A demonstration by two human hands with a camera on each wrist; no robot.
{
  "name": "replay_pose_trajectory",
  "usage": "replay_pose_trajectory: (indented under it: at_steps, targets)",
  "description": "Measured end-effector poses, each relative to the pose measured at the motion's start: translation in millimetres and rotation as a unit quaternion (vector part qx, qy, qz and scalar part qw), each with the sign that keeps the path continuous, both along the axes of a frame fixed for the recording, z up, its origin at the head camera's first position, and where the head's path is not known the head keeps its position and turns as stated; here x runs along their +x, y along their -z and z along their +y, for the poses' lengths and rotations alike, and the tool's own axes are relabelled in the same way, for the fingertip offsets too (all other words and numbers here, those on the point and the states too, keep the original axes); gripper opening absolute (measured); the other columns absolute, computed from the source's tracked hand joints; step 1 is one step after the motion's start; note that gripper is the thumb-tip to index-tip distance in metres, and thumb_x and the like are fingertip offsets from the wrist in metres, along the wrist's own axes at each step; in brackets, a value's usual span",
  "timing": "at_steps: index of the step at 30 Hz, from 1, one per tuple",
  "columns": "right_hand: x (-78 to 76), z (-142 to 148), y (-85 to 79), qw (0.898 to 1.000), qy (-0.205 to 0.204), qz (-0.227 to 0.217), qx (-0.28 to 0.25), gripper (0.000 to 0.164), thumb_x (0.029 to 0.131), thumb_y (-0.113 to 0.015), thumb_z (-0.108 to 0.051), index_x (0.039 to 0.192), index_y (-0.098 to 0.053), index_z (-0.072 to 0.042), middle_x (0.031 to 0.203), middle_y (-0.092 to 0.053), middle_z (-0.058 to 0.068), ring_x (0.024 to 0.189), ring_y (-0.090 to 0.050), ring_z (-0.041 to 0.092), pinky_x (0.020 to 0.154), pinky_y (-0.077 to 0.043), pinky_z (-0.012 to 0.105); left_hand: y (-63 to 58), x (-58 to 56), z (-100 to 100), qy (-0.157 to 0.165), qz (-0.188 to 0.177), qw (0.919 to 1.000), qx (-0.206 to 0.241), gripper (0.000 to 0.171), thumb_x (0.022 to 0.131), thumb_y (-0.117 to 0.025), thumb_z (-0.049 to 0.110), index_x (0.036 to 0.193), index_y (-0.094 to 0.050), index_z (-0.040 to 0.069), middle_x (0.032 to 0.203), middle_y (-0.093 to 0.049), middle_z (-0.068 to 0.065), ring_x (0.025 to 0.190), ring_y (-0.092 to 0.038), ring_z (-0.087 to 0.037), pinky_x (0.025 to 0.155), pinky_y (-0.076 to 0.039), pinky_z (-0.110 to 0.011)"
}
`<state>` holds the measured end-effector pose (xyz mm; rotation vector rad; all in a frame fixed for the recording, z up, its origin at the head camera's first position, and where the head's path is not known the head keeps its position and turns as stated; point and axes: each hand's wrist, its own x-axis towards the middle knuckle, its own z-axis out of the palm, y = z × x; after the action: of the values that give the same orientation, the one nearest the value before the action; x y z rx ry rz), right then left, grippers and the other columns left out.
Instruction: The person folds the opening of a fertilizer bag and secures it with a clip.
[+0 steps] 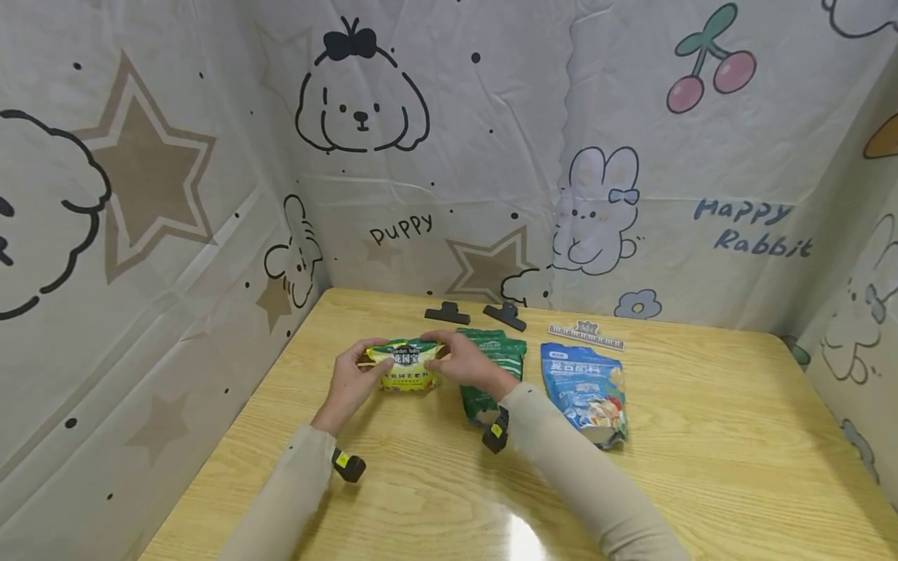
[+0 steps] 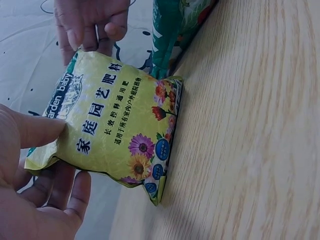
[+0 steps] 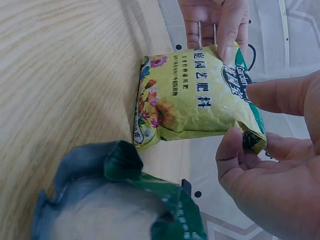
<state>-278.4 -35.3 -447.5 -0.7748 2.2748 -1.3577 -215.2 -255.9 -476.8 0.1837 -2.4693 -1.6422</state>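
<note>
A small yellow fertilizer bag (image 1: 410, 377) with a green top band and printed flowers stands upright at the left of the table, its lower edge on or close to the wood. My left hand (image 1: 353, 383) pinches its upper left corner, thumb on the printed front and fingers behind. At the opposite upper corner, my right hand (image 1: 464, 363) grips the bag the same way. In the left wrist view the yellow bag (image 2: 107, 120) looks plump and its front faces me. Just right of it lies a green bag (image 1: 484, 401), partly covered by my right hand and wrist.
A blue fertilizer bag (image 1: 585, 393) lies right of the green one. Along the back of the table are two black clips (image 1: 447, 313) and a silver clip (image 1: 586, 336). Printed cloth walls (image 1: 449, 171) rise behind the table and at both sides.
</note>
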Motion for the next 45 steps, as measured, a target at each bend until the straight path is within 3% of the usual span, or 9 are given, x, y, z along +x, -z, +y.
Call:
replay_pose_trajectory:
  at_steps: [4,9,18,23,29,33,40,45]
  targets:
    - [2.0,-0.4,1.1,1.0,-0.001,-0.027,-0.008,0.054,0.099,-0.062,-0.011,0.151,-0.047,-0.015,0.154,-0.047,0.013,0.122,-0.059,0.032,0.085,-0.055,0.042,-0.2,-1.0,-0.9,0.003,0.003,1.0,-0.003,0.037,0.098,-0.069,0.019,0.133,-0.062,0.012,0.131,-0.062,-0.014,0.116,-0.057,-0.024,0.095,-0.051,-0.025]
    - [4.3,-1.0,1.2,0.999,0.001,-0.048,-0.01,0.056,0.1,-0.062,-0.012,0.153,-0.044,-0.016,0.154,-0.046,0.015,0.124,-0.061,0.033,0.091,-0.056,0.048,-1.3,-1.0,-2.2,0.004,-0.001,0.9999,-0.012,0.036,0.098,-0.068,0.02,0.133,-0.063,0.011,0.13,-0.064,-0.015,0.116,-0.059,-0.026,0.099,-0.051,-0.034]
    - [5.7,-2.9,8.2,0.998,0.016,-0.055,0.003,0.051,0.101,-0.06,-0.014,0.151,-0.046,-0.017,0.152,-0.046,0.017,0.12,-0.063,0.033,0.093,-0.055,0.054,1.1,0.6,-5.0,0.012,-0.028,0.9995,0.0,0.036,0.097,-0.069,0.022,0.131,-0.063,0.012,0.126,-0.066,-0.015,0.113,-0.062,-0.026,0.088,-0.052,-0.025]
    - [5.8,-3.9,10.5,0.998,0.02,-0.055,0.007,0.052,0.101,-0.06,-0.014,0.151,-0.046,-0.015,0.15,-0.048,0.018,0.122,-0.062,0.034,0.094,-0.056,0.05,2.3,0.6,-5.9,0.016,-0.034,0.9993,0.006,0.038,0.098,-0.069,0.023,0.132,-0.062,0.01,0.127,-0.065,-0.018,0.114,-0.062,-0.026,0.086,-0.054,-0.024]
    - [5.3,-3.7,11.3,0.998,0.013,-0.056,0.011,0.053,0.101,-0.059,-0.017,0.152,-0.045,-0.012,0.149,-0.048,0.018,0.123,-0.06,0.035,0.089,-0.055,0.041,5.7,-1.8,-8.8,0.016,-0.037,0.9988,0.027,0.04,0.107,-0.053,0.032,0.134,-0.06,0.004,0.131,-0.063,-0.018,0.114,-0.06,-0.021,0.099,-0.056,-0.036]
    - [4.5,-3.5,13.7,0.998,0.011,-0.057,0.016,0.051,0.103,-0.058,-0.02,0.152,-0.045,-0.015,0.154,-0.044,0.016,0.132,-0.055,0.036,0.096,-0.053,0.046,7.8,-4.2,-10.1,0.013,-0.03,0.9987,0.038,0.047,0.11,-0.04,0.037,0.135,-0.059,0.001,0.134,-0.062,-0.019,0.116,-0.059,-0.019,0.106,-0.053,-0.043]
    - [4.8,-3.4,15.3,0.998,0.012,-0.055,0.016,0.048,0.104,-0.056,-0.023,0.151,-0.046,-0.017,0.155,-0.043,0.016,0.135,-0.052,0.037,0.101,-0.051,0.05,11.1,-6.3,-10.2,0.014,-0.029,0.9979,0.056,0.047,0.111,-0.039,0.035,0.134,-0.059,0.0,0.136,-0.061,-0.02,0.114,-0.061,-0.015,0.104,-0.054,-0.041]
    - [4.9,-3.6,15.8,0.999,0.014,-0.049,0.014,0.048,0.105,-0.055,-0.026,0.151,-0.046,-0.015,0.154,-0.044,0.017,0.132,-0.054,0.038,0.099,-0.053,0.05,13.1,-5.8,-9.5,0.013,-0.021,0.9989,0.039,0.047,0.11,-0.04,0.039,0.132,-0.061,0.003,0.132,-0.062,-0.018,0.109,-0.06,-0.012,0.1,-0.056,-0.038]
